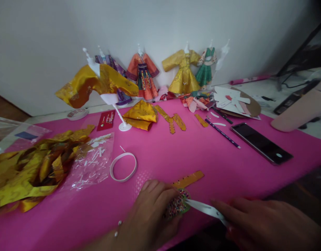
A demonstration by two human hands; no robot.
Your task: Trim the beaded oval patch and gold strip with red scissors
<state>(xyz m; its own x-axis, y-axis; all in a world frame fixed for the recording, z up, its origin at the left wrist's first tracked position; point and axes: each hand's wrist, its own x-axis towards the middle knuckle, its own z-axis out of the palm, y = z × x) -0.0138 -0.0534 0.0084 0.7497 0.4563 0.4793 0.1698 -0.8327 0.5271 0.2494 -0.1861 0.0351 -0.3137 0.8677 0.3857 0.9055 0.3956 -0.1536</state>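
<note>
My left hand [155,205], with a beaded bracelet at the wrist, grips a small green-rimmed piece [177,205] packed with tiny multicoloured beads or dots. Fingers cover part of it. From the right, my right hand [270,219] holds a pale, pointed two-bladed tool [206,209]. Its tip touches or lies over the green rim; red bits near the fingers may be its handles, but blur hides the exact kind. Just beyond my left fingers, a narrow gold fabric strip [189,179] with small dots along it lies on the pink cloth [155,146].
Gold fabric scraps [42,167] and a clear plastic bag [92,164] lie left, near a white tape ring [123,167]. Small dressed mannequins [142,73] stand at the back. A phone [262,143], a purple pencil [223,133] and a pale cylinder [298,108] are right.
</note>
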